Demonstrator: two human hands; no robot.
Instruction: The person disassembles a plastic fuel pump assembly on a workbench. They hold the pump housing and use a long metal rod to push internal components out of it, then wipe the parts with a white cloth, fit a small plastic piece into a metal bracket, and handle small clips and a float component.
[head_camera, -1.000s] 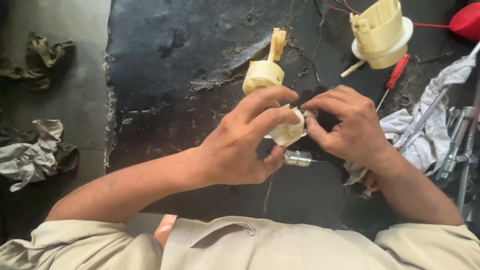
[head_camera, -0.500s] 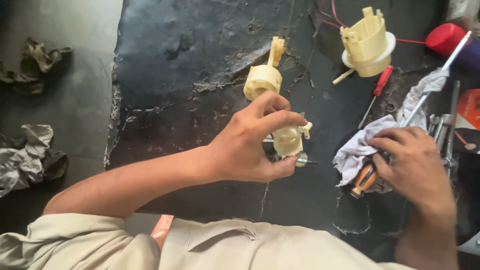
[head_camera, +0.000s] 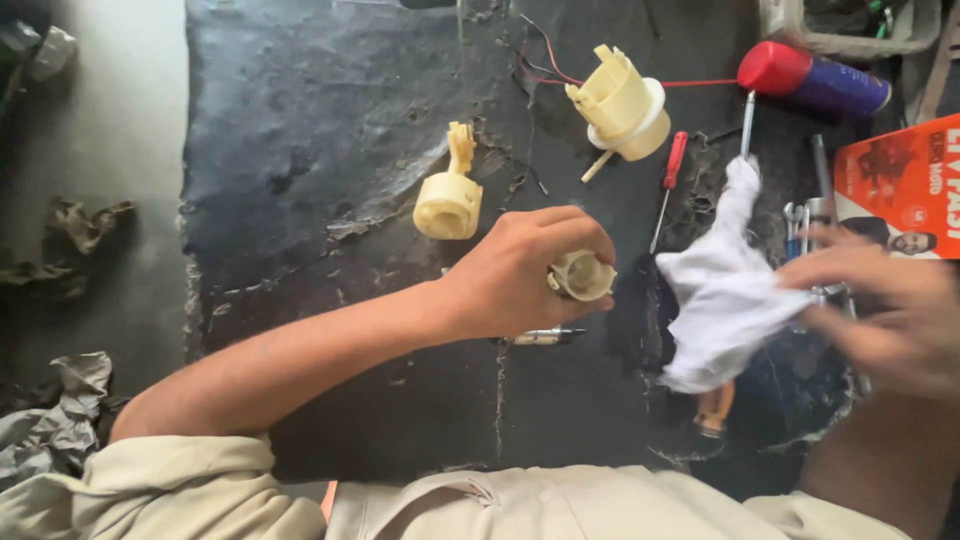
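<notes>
Your left hand (head_camera: 525, 270) was clenched around a small cream plastic cup-shaped part (head_camera: 583, 275), held just off its fingertips above the dark mat (head_camera: 320, 150). Beyond the knuckles lay a cream cylindrical piece (head_camera: 449, 198); farther out and to the right stood a larger cream housing (head_camera: 622, 102) with red wire. A small metal cylinder (head_camera: 545, 337) lay just under the wrist side of that hand. Your right hand (head_camera: 880, 315), blurred, grasped a white rag (head_camera: 725, 290) by its edge, well apart from the left. A red-handled screwdriver (head_camera: 672, 175) lay between the hands, a red-capped spray can (head_camera: 815, 80) beyond the right.
</notes>
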